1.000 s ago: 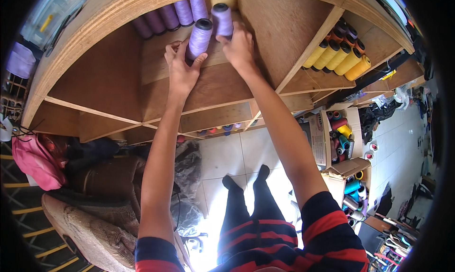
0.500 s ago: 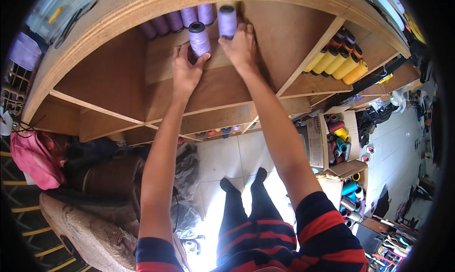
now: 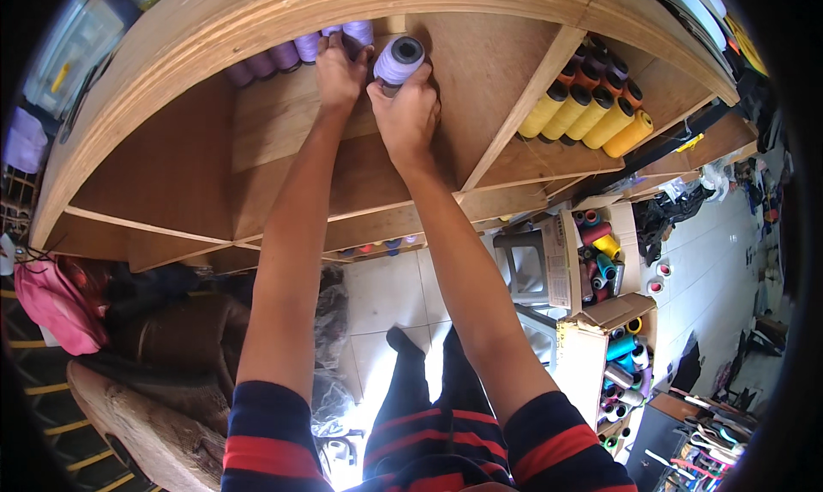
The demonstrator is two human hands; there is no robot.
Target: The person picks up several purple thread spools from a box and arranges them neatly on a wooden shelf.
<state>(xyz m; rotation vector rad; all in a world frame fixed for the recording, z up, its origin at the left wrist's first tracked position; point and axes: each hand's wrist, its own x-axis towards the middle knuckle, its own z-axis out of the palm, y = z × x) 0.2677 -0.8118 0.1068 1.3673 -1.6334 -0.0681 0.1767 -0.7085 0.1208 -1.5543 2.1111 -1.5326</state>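
My right hand is closed around a light purple thread spool, its dark end tilted up, inside a wooden shelf compartment. To its left, my left hand reaches to the back of the compartment. Its fingers and thumb close on another light purple thread spool, which is partly hidden by the hand and the shelf's front board. That spool stands at the right end of a row of purple thread spools, darker toward the left.
Yellow thread spools are stacked in the compartment to the right, with orange and dark ones behind. Cardboard boxes of mixed spools stand on the floor at right, by a grey stool. A pink cloth bundle lies at left.
My left hand has carried its spool back to the row. My right hand has shifted slightly left and nearer, with its spool now tilted. The view has turned slightly.
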